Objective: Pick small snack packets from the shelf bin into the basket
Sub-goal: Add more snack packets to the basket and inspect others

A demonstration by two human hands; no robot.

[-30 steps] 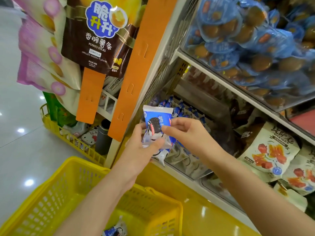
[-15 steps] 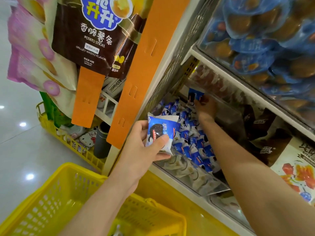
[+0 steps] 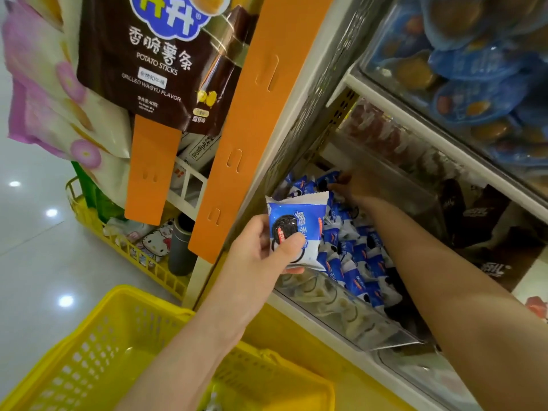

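My left hand point(image 3: 261, 250) grips a blue and white cookie packet point(image 3: 299, 229) by its lower left side, in front of the shelf bin. My right hand point(image 3: 355, 185) reaches deep into the clear shelf bin point(image 3: 335, 310) and pinches another blue packet point(image 3: 326, 178) at the back of the pile. Several more blue packets point(image 3: 355, 262) fill the bin. The yellow basket point(image 3: 98, 345) sits below my left forearm at the bottom left; its inside is mostly hidden by my arm.
An orange hanging strip point(image 3: 252, 114) and a brown potato-stick bag point(image 3: 160, 60) hang left of the shelf. A yellow wire rack point(image 3: 130, 256) with small goods stands behind the basket. Upper shelves hold blue-wrapped snacks point(image 3: 474, 69); dark packets point(image 3: 480, 221) lie right of the bin.
My right hand let go of the packet in my left hand and reached to the back of the bin, where it now pinches another packet. My left hand kept its packet.
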